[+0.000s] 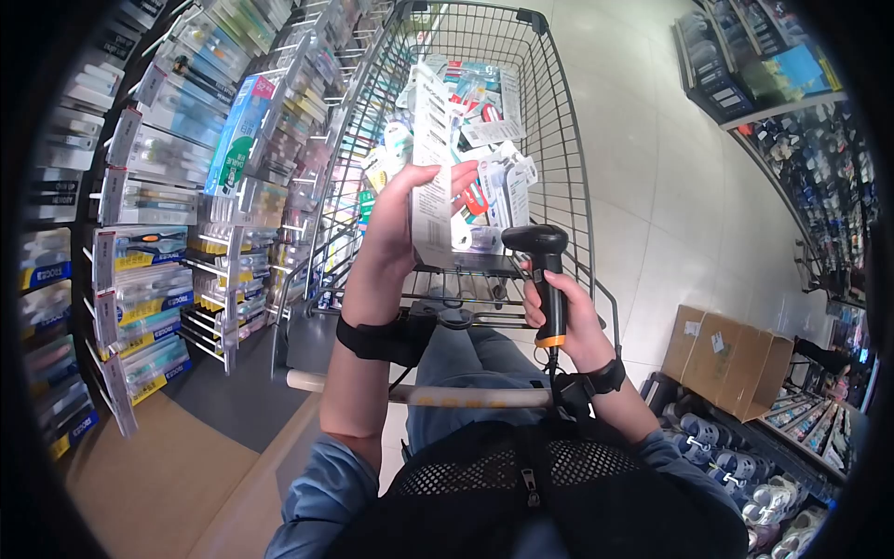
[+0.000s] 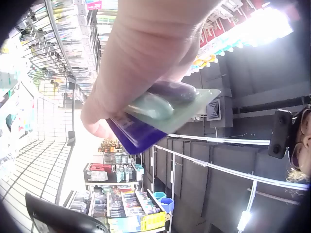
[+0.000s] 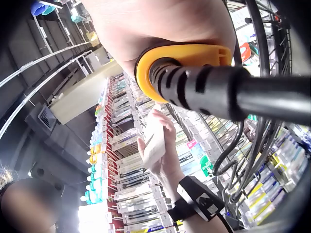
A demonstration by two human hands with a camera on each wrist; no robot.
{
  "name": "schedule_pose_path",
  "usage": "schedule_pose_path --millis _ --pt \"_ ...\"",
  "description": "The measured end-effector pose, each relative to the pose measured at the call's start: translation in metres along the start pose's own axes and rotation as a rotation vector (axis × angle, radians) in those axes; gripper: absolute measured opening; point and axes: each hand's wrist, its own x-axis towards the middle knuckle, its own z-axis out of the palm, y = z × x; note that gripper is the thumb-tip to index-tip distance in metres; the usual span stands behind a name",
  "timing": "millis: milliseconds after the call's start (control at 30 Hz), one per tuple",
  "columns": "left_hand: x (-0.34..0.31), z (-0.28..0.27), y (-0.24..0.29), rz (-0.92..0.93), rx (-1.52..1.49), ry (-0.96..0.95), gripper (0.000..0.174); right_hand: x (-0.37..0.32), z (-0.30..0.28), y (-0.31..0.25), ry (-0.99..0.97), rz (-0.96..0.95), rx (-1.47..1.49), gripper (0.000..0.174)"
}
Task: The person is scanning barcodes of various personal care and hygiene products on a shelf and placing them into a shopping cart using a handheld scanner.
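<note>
Head view: raised left hand [image 1: 402, 216] pinches package [image 1: 431, 168].

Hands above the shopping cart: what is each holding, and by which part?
The left hand grips a carded blister pack round its lower half. The right hand grips a black barcode scanner by its handle, just above the orange base.

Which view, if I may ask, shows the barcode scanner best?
Head view: the whole scanner shows in the right hand. Right wrist shows only its yellow base and cable; left wrist, nothing certain.
</note>
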Motion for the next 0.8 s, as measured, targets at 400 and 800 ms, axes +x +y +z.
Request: schedule_pose_path --millis 400,800 --pt "0.000 0.002 -0.005 0.058 -0.098 -0.104 0.040 0.000 -0.001 -0.001 -0.034 0.017 0.081 0.029" --pt "0.001 0.006 -0.009 0.100 -0.101 -0.106 0.036 -0.003 -0.002 -0.001 -0.019 0.011 0.071 0.030"
